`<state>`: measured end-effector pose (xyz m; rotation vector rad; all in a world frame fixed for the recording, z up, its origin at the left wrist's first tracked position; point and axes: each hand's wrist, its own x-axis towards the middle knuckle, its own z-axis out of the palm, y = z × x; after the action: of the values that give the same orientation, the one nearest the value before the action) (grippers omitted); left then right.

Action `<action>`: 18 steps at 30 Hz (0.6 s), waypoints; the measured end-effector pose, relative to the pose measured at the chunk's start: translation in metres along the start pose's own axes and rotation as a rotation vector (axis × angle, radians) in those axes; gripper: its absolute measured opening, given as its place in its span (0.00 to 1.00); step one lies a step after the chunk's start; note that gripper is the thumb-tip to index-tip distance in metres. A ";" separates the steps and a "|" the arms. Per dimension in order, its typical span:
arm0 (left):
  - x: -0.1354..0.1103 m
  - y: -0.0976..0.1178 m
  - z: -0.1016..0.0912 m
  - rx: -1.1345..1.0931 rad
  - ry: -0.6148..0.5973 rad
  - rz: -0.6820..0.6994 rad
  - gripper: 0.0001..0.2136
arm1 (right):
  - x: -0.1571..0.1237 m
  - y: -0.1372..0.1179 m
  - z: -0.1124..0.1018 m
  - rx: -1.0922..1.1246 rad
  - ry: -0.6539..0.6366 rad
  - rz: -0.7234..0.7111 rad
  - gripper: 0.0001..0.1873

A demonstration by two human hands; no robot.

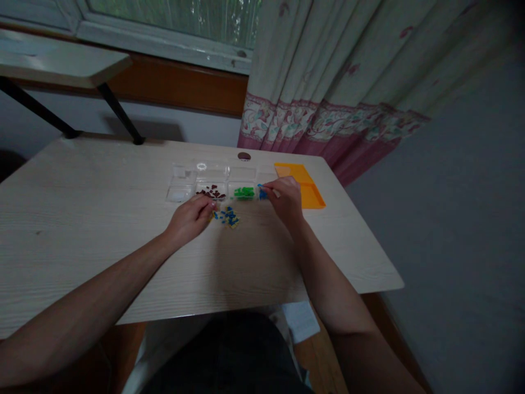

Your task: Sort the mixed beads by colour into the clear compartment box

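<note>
My right hand (286,197) pinches a small blue piece (260,186) above a clear box, over the compartment holding a few blue pieces (263,195). My left hand (192,218) is closed beside the loose pile, fingertips pressed together; what they hold, if anything, is too small to make out. A pile of mixed blue and yellow pieces (230,217) lies on the table between my hands. Within the clear plastic box (180,193), dark brown pieces (212,192) fill one compartment and green pieces (244,192) another. Its transparent lid (241,173) lies opened back behind it.
An orange tray (313,196) lies to the right of the box, partly behind my right hand. A brown oval spot (244,156) is at the table's back edge. A raised shelf (61,63) on black legs stands at back left; a curtain (311,82) hangs behind.
</note>
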<state>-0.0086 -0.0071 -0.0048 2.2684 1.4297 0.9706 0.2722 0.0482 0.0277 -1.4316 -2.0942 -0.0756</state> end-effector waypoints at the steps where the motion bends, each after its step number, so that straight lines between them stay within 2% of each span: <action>1: 0.000 0.000 0.000 -0.003 0.002 0.001 0.14 | 0.001 0.005 -0.001 -0.020 0.005 0.025 0.15; 10: 0.000 0.003 -0.004 0.008 -0.021 0.000 0.13 | 0.000 0.021 -0.002 -0.244 -0.105 0.159 0.13; 18: 0.000 0.005 -0.004 0.011 -0.037 -0.002 0.13 | -0.004 0.018 -0.006 -0.295 -0.200 0.143 0.12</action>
<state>-0.0082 -0.0098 0.0008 2.2808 1.4247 0.9171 0.2918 0.0500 0.0254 -1.8275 -2.2014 -0.1992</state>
